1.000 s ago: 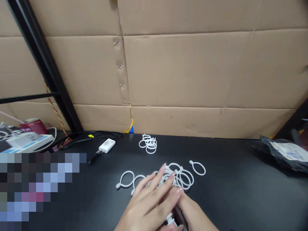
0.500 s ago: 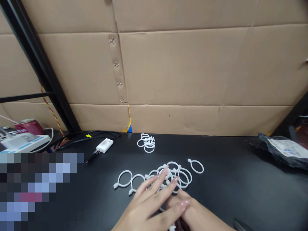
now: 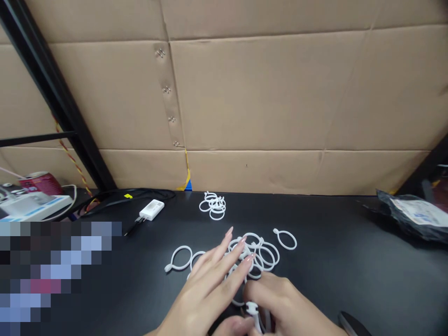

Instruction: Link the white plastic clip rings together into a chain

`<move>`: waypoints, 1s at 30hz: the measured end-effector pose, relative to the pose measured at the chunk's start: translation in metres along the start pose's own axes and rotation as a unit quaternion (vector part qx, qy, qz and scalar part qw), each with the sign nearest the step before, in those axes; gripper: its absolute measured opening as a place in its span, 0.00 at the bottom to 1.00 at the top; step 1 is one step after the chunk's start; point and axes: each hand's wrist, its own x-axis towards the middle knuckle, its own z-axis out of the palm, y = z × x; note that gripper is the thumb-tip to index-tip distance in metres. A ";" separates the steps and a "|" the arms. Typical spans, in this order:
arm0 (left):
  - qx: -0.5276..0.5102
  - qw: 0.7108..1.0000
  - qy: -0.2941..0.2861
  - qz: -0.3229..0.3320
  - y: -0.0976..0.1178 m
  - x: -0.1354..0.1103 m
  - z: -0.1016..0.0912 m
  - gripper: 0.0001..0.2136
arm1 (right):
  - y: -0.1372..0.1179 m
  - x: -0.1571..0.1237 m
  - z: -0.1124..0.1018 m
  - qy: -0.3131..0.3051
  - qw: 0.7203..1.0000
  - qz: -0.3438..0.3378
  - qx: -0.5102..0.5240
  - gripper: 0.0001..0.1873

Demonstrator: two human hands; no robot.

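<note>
White plastic curtain rings [image 3: 269, 255], each with a small eyelet tab, lie in a loose pile at the front middle of the black table. My left hand [image 3: 206, 289] is stretched over the pile's left part, its fingers long and spread. Its thumb, low in the view, is at the white ring [image 3: 252, 308] that my right hand [image 3: 283, 298] holds. The right fingers are curled round this ring, whose clip-like end shows between the hands; the rest is hidden. One single ring [image 3: 181, 258] lies left of my left hand, another [image 3: 287, 240] right of the pile.
A smaller cluster of white rings [image 3: 217, 205] lies farther back. A white plug adapter [image 3: 151, 210] with a black cable is at left. A black plastic parcel [image 3: 416, 217] is at right, a dark object [image 3: 353, 324] at bottom right. Cardboard [image 3: 280, 93] walls the back.
My left hand has shifted slightly left and its thumb has moved down off my right hand. The white ring's end in my right hand now shows more. The view tilted slightly.
</note>
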 end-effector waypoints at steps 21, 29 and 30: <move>0.024 0.997 0.041 0.062 0.000 0.000 0.006 0.21 | 0.004 -0.006 0.013 0.034 0.999 -0.004 -0.008 0.15; 0.015 0.998 0.000 0.054 -0.001 0.001 0.001 0.21 | 0.013 -0.007 0.024 0.049 0.998 0.047 -0.007 0.13; 0.019 0.998 -0.006 0.053 -0.001 0.000 0.001 0.21 | 0.013 -0.006 0.023 0.048 0.998 0.040 -0.005 0.14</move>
